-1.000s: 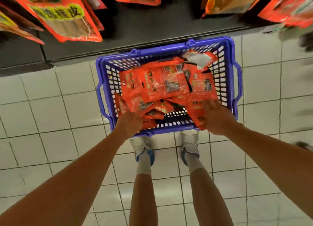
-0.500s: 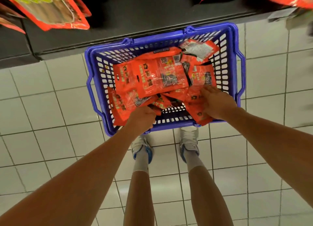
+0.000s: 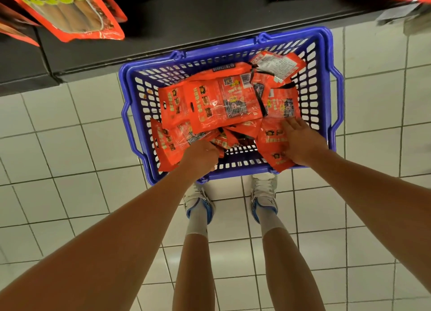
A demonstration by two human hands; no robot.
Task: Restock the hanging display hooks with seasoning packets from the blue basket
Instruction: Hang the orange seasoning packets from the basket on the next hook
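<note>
White tiled floor (image 3: 70, 175), black shelf base (image 3: 186, 26), white-and-blue shoes (image 3: 198, 203), white socks (image 3: 197, 222)

Blue basket (image 3: 130, 87) on tiled floor (image 3: 70, 147), full of red packets (image 3: 210, 101). Left hand (image 3: 200, 155) curled on packet at near edge; right hand (image 3: 300, 143) flat on another (fingers straight). Hanging packs (image 3: 70, 14) above.

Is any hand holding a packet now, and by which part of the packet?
The left hand is curled on a red packet at its near right corner. The right hand rests flat on another packet, gripping nothing.
</note>
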